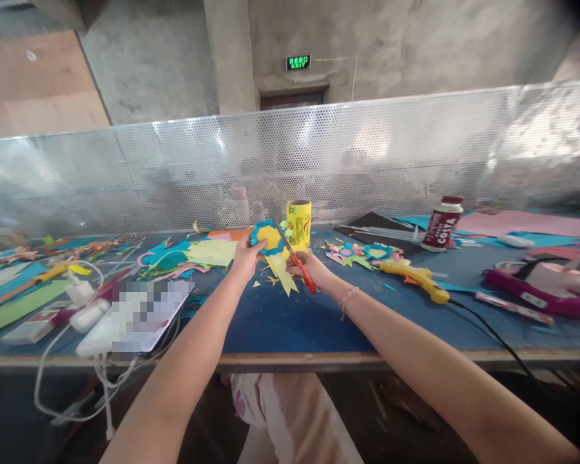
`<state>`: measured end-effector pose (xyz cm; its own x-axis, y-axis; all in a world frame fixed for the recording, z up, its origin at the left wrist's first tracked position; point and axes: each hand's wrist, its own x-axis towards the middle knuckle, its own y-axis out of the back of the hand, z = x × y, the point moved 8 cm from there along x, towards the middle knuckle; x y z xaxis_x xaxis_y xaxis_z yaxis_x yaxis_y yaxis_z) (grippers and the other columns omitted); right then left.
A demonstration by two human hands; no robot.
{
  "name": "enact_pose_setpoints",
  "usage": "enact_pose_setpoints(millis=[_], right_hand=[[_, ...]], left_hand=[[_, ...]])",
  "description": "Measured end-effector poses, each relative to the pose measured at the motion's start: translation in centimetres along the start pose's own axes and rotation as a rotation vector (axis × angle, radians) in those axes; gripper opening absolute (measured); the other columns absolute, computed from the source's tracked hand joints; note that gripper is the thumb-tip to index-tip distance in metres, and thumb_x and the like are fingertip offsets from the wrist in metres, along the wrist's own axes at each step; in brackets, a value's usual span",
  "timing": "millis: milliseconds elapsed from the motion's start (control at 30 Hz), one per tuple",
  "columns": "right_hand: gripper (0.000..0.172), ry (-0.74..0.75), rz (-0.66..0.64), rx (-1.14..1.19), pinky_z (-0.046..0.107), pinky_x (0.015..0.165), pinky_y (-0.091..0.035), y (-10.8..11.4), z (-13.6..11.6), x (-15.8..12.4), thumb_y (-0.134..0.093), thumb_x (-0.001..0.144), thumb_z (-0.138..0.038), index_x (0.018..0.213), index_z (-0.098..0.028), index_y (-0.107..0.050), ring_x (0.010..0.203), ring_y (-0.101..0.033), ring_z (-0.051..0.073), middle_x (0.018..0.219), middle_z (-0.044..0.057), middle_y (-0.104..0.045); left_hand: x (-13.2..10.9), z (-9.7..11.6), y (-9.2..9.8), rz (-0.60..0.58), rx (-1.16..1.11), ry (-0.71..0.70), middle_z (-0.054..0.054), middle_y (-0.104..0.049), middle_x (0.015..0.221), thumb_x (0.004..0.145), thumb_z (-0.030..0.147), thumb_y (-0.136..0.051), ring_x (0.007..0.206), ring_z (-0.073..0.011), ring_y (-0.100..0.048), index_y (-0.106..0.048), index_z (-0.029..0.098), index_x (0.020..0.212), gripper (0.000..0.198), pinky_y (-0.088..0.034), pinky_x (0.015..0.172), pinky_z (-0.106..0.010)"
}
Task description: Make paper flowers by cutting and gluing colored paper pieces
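My left hand (248, 255) pinches the left side of a paper flower (269, 239) with a yellow centre and a blue scalloped edge. Yellow ribbon-like paper tails (283, 274) hang below the flower. In my right hand (309, 267) is a pair of red-handled scissors (303, 270), its blades pointing up and away at the flower's right edge. Whether the blades touch the paper is too small to tell. A yellow roll (299, 223) stands upright just behind the scissors.
Paper scraps (212, 252) lie left of my hands. To the right are a yellow glue gun (415, 278) with a black cable, a Costa bottle (443, 224) and a purple strapped item (536, 287). A phone (167, 309) and white cables occupy the left front. Behind stands a perforated metal screen (174, 154).
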<state>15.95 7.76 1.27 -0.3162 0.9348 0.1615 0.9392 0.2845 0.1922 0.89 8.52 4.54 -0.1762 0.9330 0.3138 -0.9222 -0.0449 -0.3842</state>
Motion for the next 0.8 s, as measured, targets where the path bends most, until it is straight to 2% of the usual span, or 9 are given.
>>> enact_pose_setpoints(millis=[300, 467, 800], right_hand=[[0.016, 0.002, -0.042, 0.04, 0.02, 0.054, -0.045, -0.5, 0.3, 0.2, -0.057, 0.057, -0.008, 0.07, -0.015, -0.05, 0.056, -0.052, 0.007, 0.067, -0.002, -0.052], [0.017, -0.001, -0.073, 0.049, 0.02, 0.051, -0.044, -0.8, 0.5, 0.3, -0.059, 0.055, -0.008, 0.069, -0.015, -0.051, 0.054, -0.051, 0.007, 0.065, -0.002, -0.052], [0.022, -0.035, -0.158, 0.139, 0.021, 0.054, -0.045, -1.3, 0.8, 0.1, -0.066, 0.051, -0.011, 0.067, -0.016, -0.051, 0.055, -0.053, 0.007, 0.064, -0.004, -0.052]], left_hand=[[-0.1, 0.2, -0.1, -0.005, -0.007, -0.004, -0.001, -0.061, 0.073, 0.05, 0.02, -0.072, 0.057, -0.0106, -0.056, -0.056, 0.016, 0.085, 0.039, -0.042, 0.049, -0.02], [-0.1, 0.2, -0.2, -0.024, 0.0, -0.004, -0.002, -0.06, 0.073, 0.052, 0.022, -0.072, 0.06, -0.0134, -0.058, -0.056, 0.015, 0.082, 0.035, -0.043, 0.05, -0.022], [-0.1, -0.3, -0.1, -0.039, 0.092, 0.005, 0.0, -0.058, 0.071, 0.051, 0.027, -0.072, 0.06, -0.0124, -0.056, -0.057, 0.015, 0.089, 0.043, -0.044, 0.048, -0.021]])
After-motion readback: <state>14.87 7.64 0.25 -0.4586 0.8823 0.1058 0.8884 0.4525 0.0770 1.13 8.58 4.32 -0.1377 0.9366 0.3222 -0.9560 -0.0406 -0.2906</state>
